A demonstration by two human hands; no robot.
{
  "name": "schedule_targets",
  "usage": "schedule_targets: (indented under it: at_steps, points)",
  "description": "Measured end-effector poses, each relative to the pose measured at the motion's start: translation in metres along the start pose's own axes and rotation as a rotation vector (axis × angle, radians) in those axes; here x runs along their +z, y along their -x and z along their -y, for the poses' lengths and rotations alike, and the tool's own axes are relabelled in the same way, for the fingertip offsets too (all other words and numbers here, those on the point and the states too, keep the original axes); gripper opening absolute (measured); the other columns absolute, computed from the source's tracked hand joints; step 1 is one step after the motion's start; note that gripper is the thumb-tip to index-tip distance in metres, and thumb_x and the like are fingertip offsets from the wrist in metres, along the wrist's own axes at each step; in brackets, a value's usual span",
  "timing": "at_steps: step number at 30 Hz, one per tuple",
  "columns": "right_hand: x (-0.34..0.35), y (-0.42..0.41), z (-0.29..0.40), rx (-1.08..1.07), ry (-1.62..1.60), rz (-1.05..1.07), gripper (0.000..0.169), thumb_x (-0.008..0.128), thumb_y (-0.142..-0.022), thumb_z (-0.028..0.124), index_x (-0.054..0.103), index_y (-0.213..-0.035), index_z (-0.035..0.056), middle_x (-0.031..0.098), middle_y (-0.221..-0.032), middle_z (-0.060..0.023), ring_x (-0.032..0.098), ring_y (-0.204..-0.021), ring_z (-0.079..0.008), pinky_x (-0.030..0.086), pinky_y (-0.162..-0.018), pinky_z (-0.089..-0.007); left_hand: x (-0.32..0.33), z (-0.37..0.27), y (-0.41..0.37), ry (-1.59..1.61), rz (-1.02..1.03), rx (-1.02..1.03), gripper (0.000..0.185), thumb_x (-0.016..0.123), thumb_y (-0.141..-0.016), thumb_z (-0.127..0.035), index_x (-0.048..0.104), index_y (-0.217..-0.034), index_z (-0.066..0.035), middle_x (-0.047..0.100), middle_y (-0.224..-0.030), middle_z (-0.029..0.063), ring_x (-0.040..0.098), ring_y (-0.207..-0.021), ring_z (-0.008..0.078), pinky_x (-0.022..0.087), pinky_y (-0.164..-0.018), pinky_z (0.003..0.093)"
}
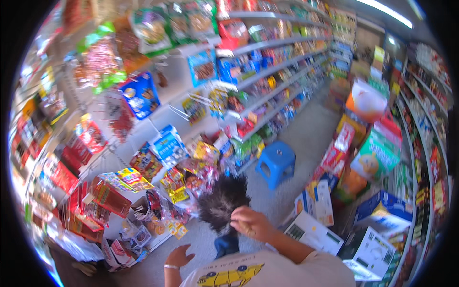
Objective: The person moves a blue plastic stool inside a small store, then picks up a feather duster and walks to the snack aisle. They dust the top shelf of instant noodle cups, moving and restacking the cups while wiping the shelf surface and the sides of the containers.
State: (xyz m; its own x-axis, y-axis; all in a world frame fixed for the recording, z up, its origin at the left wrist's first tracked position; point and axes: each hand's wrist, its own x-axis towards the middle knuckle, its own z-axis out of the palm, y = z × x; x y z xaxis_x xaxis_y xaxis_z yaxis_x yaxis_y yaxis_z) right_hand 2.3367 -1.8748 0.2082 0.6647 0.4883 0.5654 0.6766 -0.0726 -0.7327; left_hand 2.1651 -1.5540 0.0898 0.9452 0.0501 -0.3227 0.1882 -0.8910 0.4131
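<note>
My right hand [252, 225] is closed at the near end of a dark, bushy feather duster [224, 201]. Most of the handle is hidden by my fingers, and the tuft hangs over the floor just ahead of my body. Nothing is held by my left hand [180, 256], which has a bracelet at the wrist and its fingers apart. It hovers over the floor, right of a low white box edge [160, 242] with packaged snacks. Beyond the tuft lie a yellow snack bag [174, 186] and several other colourful packets at the foot of the shelves.
Snack bags hang from hooks at left, among them a blue bag [140, 95]. Grey shelves [281, 43] of packets run along the aisle. A blue plastic stool [277, 162] stands on the floor [308, 116]. Cartons [373, 251] and stacked boxes [376, 158] line the right side.
</note>
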Motion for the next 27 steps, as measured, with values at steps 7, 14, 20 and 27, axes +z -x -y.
schedule_targets:
  at_steps: [7, 14, 20, 27]
  points:
    - [-0.040, -0.048, -0.086, 0.404, 0.347, 0.013, 0.015, 0.064, -0.081, 0.022, 0.058, -0.087, 0.0097, 0.057, -0.088, -0.0075, 0.060, -0.073, -0.0302, 0.047, -0.059, -0.0384, -0.108, -0.061, -0.238, -0.056, 0.042, 0.277, 0.052, 0.064, -0.078, -0.028, 0.051, -0.123, -0.004, 0.058, -0.115, 0.0181, 0.054, -0.107, 0.0345, 0.042, -0.092, 0.0410]
    - [-0.109, -0.084, -0.136, 0.566, 0.384, -0.323, 0.017, 0.069, -0.076, 0.011, 0.058, -0.088, 0.0046, 0.060, -0.093, -0.0123, 0.060, -0.079, -0.0326, 0.049, -0.066, -0.0349, -0.159, -0.226, -0.458, -0.286, 0.146, 0.897, 0.046, 0.065, -0.076, -0.021, 0.053, -0.118, -0.006, 0.059, -0.111, 0.0147, 0.057, -0.099, 0.0333, 0.045, -0.085, 0.0417]
    - [-0.174, -0.066, -0.205, 0.569, 0.443, -0.581, 0.018, 0.070, -0.073, 0.001, 0.060, -0.088, 0.0027, 0.060, -0.092, -0.0131, 0.060, -0.084, -0.0285, 0.049, -0.074, -0.0310, -0.116, -0.378, -0.539, -0.143, 0.261, 1.201, 0.046, 0.064, -0.080, -0.020, 0.051, -0.122, -0.006, 0.057, -0.117, 0.0149, 0.055, -0.104, 0.0328, 0.044, -0.087, 0.0406]
    - [-0.340, -0.080, -0.286, 0.479, 0.857, -0.429, 0.010, 0.067, -0.077, 0.004, 0.059, -0.084, 0.0045, 0.060, -0.089, -0.0101, 0.059, -0.081, -0.0285, 0.048, -0.074, -0.0321, -0.126, -0.422, -0.593, -0.148, 0.166, 0.893, 0.042, 0.062, -0.081, -0.023, 0.056, -0.119, -0.008, 0.061, -0.110, 0.0159, 0.058, -0.099, 0.0323, 0.045, -0.085, 0.0414]
